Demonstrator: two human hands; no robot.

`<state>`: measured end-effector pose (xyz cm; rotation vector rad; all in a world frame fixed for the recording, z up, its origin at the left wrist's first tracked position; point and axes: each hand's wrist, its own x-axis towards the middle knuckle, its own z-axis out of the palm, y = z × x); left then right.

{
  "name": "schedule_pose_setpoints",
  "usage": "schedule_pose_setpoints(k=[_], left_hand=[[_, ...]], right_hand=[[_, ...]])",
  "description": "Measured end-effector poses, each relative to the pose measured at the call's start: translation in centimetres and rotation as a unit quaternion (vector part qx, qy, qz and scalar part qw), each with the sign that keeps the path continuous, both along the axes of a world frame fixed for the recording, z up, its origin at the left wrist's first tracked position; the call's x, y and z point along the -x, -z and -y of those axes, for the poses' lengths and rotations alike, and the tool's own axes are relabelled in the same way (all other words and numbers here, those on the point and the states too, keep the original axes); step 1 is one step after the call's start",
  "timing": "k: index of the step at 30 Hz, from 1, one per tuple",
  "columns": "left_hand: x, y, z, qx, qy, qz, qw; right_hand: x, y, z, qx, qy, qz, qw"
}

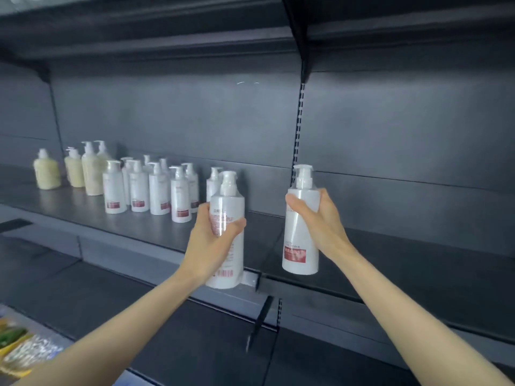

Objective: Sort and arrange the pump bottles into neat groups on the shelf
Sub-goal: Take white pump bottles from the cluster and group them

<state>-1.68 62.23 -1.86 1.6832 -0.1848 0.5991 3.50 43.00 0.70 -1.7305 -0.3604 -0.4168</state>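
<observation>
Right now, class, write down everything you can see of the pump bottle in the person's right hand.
The right-hand pump bottle is tall, white and glossy, like plastic. A white pump tops it; a red label sits near its base. It is upright, held in the air before the dark shelf. Only the right hand touches it, gripping its upper body.

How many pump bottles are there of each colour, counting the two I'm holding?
Yellowish bottles: 4
Shelved white bottles: 9, back ones partly hidden
Held white bottles: 2, one in the left hand, one in the right hand
Total: 15
</observation>
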Motion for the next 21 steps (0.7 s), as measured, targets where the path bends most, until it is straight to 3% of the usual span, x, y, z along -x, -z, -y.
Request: schedule_pose_setpoints(k=[10,21], left_hand=[[-2.4,1.5,-15.0,0.004,-0.025,-0.016,1.0],[-10.4,1.9,-22.5,0.004,-0.036,-0.014,0.999]], right_hand=[[-3.2,1.5,-15.4,0.013,-0.029,-0.005,0.999],[-11.7,2.5,-22.7,0.015,-0.01,0.01,1.0]])
